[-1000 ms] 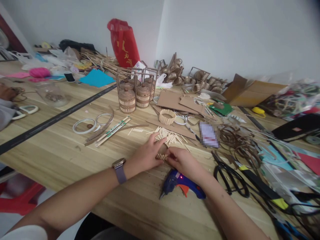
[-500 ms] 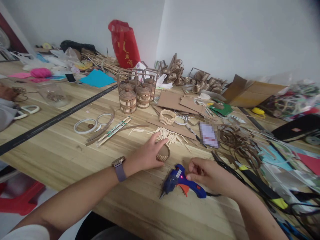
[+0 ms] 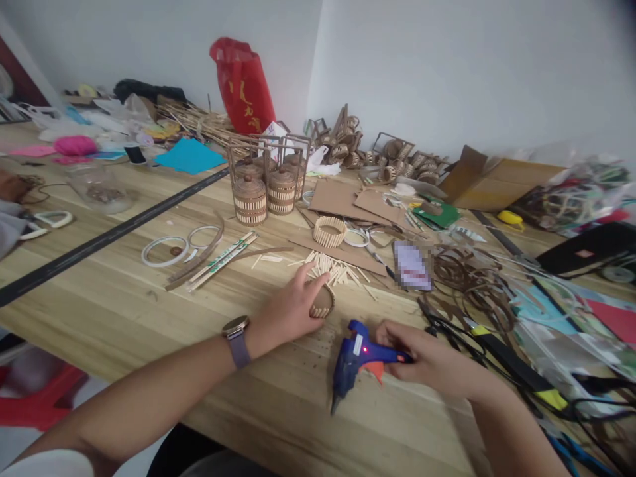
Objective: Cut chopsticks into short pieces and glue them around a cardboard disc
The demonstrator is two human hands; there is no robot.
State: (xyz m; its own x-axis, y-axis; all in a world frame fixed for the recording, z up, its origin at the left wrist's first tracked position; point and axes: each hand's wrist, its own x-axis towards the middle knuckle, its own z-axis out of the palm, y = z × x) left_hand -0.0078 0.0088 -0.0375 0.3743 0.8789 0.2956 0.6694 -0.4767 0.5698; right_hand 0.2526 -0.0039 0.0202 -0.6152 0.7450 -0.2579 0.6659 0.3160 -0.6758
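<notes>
My left hand (image 3: 293,301) curves round a small round basket wall of short wooden sticks (image 3: 324,303), thumb on the near side and fingers on the far side. Part of that ring is hidden behind the hand. To the right, my right hand (image 3: 405,348) has its fingers wrapped round the handle of a blue hot glue gun (image 3: 355,358). The gun's red light is lit, and its nozzle points down toward the table's front edge. Just beyond the ring lies a pile of loose short sticks (image 3: 335,268). A second stick ring (image 3: 330,233) stands behind the pile.
Lidded baskets in frames (image 3: 250,202) stand farther back, near a red bag (image 3: 243,86). White tape rings (image 3: 165,252) and wrapped chopsticks (image 3: 223,262) lie left. Brown strips (image 3: 472,278), cables and a yellow-black cutter (image 3: 517,368) crowd the right. Another person's sleeve (image 3: 12,222) shows at far left.
My right hand has closed round the glue gun's handle and swung the gun, so its nozzle points more toward me. The left hand stays at the ring. The whole view has shifted slightly.
</notes>
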